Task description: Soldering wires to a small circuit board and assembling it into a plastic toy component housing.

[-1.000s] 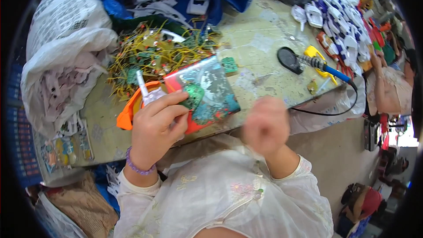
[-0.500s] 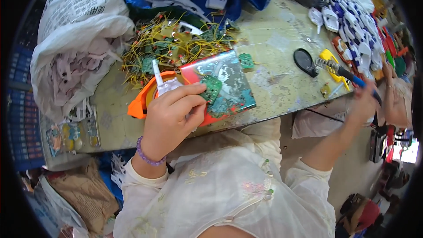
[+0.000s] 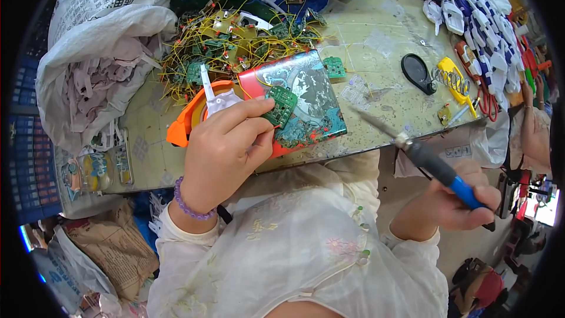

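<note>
My left hand (image 3: 220, 147) pinches a small green circuit board (image 3: 283, 107) by its left edge, over a red and dark patterned box (image 3: 312, 91). A white plastic piece (image 3: 216, 99) with a long narrow stem lies right by those fingers, beside an orange tape dispenser (image 3: 179, 126). In my right hand (image 3: 462, 200) is a soldering iron (image 3: 428, 159) with a blue and black handle, held over the table's front edge. Its tip points up and left toward the board, well apart from it. Another green circuit board (image 3: 334, 67) rests just beyond the box.
Behind the box spreads a heap of boards with yellow wires (image 3: 235, 41). A white sack (image 3: 100, 76) of plastic parts stands at left. At right are a yellow iron stand (image 3: 453, 79) with a coiled spring, a black oval piece (image 3: 417, 73), red-handled scissors (image 3: 489, 103) and stacked white-and-purple parts (image 3: 485, 29).
My right hand has brought the soldering iron out of the stand's spring, down and left toward the board. My left hand keeps its pinch on the circuit board, nearly in place.
</note>
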Available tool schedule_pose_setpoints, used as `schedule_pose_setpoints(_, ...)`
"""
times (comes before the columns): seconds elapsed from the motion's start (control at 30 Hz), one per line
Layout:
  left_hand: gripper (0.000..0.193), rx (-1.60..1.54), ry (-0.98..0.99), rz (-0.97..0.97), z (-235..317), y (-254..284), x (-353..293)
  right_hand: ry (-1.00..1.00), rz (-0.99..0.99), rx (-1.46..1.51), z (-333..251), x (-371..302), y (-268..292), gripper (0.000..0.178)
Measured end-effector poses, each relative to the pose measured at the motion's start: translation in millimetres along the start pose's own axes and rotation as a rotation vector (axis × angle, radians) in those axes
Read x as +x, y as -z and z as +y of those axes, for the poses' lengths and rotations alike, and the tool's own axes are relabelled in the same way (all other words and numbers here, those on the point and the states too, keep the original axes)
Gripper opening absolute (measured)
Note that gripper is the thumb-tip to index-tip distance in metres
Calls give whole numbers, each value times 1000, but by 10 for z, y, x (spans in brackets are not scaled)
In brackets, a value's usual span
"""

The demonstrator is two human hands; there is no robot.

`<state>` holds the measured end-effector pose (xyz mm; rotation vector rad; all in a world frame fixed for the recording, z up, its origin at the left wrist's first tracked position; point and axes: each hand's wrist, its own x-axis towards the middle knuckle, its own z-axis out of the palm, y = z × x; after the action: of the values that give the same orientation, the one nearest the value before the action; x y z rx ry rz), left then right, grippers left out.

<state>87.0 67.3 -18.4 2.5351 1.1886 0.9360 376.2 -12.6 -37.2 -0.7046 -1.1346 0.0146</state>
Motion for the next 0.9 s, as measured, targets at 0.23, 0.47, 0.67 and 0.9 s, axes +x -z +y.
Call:
schedule_pose_setpoints(0.23,12,47,-3,17,46,-6,20,47,-205,142,64,-97,-173,46)
schedule_pose_setpoints(0.47,12,64,33,-13,78,1,18,34,-337,153,76,-127,-295,46)
schedule_pose_setpoints(0.67,12,77,19,-3,96,-8,26,87,-449,168,151,-133,-361,44)
schedule_pose_setpoints(0.9,12,76,14,-4,97,-13,33,98,-432,170,173,-157,-401,45)
